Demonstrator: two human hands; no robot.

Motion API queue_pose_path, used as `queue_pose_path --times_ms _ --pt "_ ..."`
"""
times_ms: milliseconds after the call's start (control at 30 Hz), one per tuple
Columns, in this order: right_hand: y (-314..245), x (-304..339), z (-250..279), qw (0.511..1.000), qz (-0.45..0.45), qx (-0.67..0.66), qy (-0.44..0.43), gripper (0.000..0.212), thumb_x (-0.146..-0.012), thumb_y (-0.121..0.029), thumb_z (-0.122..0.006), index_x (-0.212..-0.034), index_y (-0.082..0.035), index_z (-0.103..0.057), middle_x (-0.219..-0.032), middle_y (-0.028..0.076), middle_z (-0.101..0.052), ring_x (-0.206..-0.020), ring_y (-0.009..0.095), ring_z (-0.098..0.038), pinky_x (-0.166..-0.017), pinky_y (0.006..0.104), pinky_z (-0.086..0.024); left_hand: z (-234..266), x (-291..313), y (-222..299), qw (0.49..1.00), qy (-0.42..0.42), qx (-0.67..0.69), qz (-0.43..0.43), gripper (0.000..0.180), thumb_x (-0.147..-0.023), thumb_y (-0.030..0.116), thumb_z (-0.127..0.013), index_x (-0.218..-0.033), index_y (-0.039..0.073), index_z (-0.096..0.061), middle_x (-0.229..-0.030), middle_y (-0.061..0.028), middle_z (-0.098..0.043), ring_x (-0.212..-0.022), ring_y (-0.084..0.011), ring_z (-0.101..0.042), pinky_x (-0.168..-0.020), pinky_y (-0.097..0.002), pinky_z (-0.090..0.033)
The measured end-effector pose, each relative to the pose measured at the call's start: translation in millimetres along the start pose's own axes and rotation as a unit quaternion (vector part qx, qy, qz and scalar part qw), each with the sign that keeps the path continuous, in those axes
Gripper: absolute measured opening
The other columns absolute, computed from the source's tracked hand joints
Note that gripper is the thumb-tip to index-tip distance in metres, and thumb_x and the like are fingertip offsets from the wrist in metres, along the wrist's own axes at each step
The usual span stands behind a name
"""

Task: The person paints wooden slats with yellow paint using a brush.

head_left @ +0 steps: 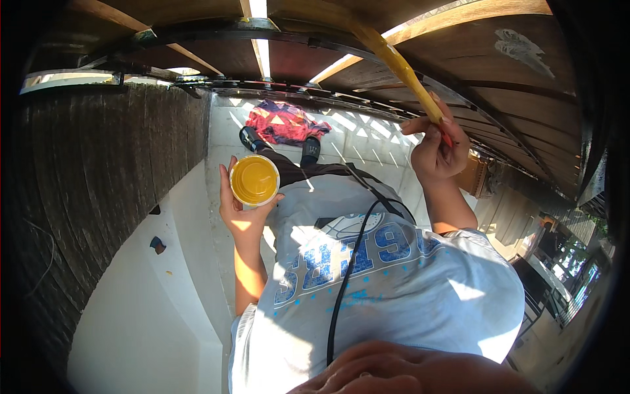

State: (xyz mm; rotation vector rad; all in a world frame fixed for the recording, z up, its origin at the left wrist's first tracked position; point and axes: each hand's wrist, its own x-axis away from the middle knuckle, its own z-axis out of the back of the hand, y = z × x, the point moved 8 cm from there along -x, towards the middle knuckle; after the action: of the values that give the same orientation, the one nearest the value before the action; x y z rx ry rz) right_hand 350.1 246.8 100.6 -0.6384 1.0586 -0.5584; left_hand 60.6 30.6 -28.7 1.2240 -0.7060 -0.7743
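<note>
My left hand [244, 213] is wrapped around a round cup [278, 178] with a pale rim. Yellow paint [254, 180] shows inside it, and the cup is held in front of my waist. Raised at the right, my right hand [441, 146] grips a long yellow stick-like tool [400, 67]. A red end [447, 139] of it shows by my fingers. The tool slants up and left to the brown wooden panels [485, 62] overhead; its far end blends into them, and I cannot tell whether it touches.
A black metal frame [216, 29] crosses the panels, with bright gaps between boards. Red patterned cloth [285, 123] lies on the pale tiled floor [226, 141] near my feet. Dark weathered boards [98, 177] and a white wall [141, 315] stand at left. A black cord [342, 289] hangs down my shirt.
</note>
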Motion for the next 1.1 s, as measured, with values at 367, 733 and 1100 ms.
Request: queue_pose_path --times_ms 367,733,1100 --pt "14.3 -42.6 -74.6 0.999 0.011 -0.049 -0.012 0.024 -0.097 0.012 -0.054 -0.121 0.008 -0.058 -0.125 0.034 -0.066 -0.084 0.024 -0.078 -0.068 0.0286 -0.064 17.3 14.8 3.9 1.000 0.017 -0.009 0.022 0.126 -0.061 0.001 -0.097 -0.162 0.000 -0.021 -0.158 -0.0253 -0.042 -0.138 -0.0321 -0.054 -0.112 -0.0424 -0.049" --pt "32.2 -22.9 -36.1 1.000 0.009 -0.002 0.006 0.026 -0.099 0.011 -0.054 -0.124 0.004 -0.054 -0.128 0.033 -0.065 -0.091 0.024 -0.076 -0.065 0.0261 -0.061 14.9 13.4 0.9 0.999 0.021 -0.027 0.009 0.126 -0.060 0.002 -0.098 -0.161 -0.001 -0.023 -0.157 -0.0285 -0.043 -0.135 -0.0337 -0.056 -0.109 -0.0435 -0.051" --pt "27.6 8.3 21.4 0.996 -0.024 0.086 0.029 0.031 -0.098 0.013 -0.051 -0.127 0.002 -0.051 -0.133 0.035 -0.061 -0.092 0.025 -0.075 -0.064 0.0261 -0.061 -2.7 10.2 0.6 0.999 0.018 0.008 0.026 0.129 -0.057 -0.002 -0.097 -0.162 0.001 -0.022 -0.157 -0.0274 -0.043 -0.136 -0.0335 -0.056 -0.109 -0.0441 -0.052"
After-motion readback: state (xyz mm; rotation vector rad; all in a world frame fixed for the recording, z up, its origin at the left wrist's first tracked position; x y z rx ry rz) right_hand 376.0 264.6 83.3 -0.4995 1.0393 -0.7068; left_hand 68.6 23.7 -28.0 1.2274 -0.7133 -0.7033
